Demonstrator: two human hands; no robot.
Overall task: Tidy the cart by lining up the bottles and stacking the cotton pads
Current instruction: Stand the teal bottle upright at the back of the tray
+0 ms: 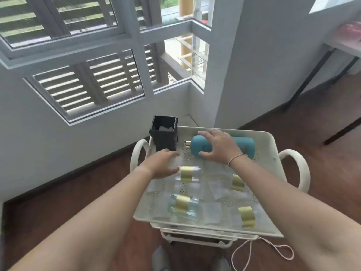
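Right hand (216, 146) fingers spread over teal bottle (224, 146) lying on cart tray (271, 145); left hand (162, 163) fingers apart beside clear bottle (188, 174).

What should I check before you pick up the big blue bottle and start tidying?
1. Right hand on the blue bottle: cannot tell; fingers spread over it, a firm grip isn't visible.
2. Blue bottle standing up: not ok; it lies on its side.
3. Left hand free: cannot tell; it reaches beside a clear bottle, contact unclear.
4. Clear bottles lined up: not ok; four with gold bands lie scattered.
5. Cotton pads stacked: not ok; spread flat across the tray.
6. Black box out of the way: ok; it stands in the far left corner.
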